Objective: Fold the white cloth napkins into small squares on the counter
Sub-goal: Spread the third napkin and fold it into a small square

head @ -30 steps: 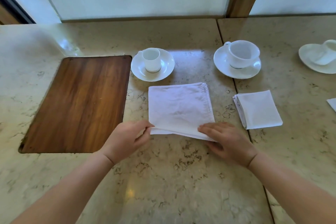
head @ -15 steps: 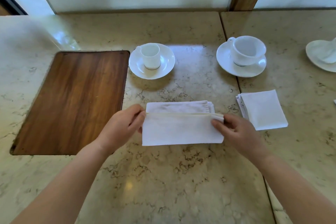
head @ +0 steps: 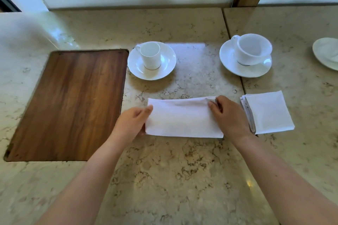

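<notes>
A white cloth napkin (head: 181, 118) lies on the marble counter (head: 164, 179) as a long, narrow rectangle, folded in half. My left hand (head: 131, 123) holds its left end, thumb on top near the far corner. My right hand (head: 227, 117) grips its right end, fingers curled over the far right corner. A second white napkin (head: 268, 112), folded into a small square, lies just right of my right hand.
A small white cup on a saucer (head: 151, 60) stands behind the napkin, and a wider cup on a saucer (head: 246, 55) sits at the back right. Another saucer (head: 327, 53) is at the right edge. A wooden inset panel (head: 71, 102) fills the counter's left.
Both hands have lifted the napkin's near edge and carried it over to the far edge, halving the wide sheet into a narrow strip.
</notes>
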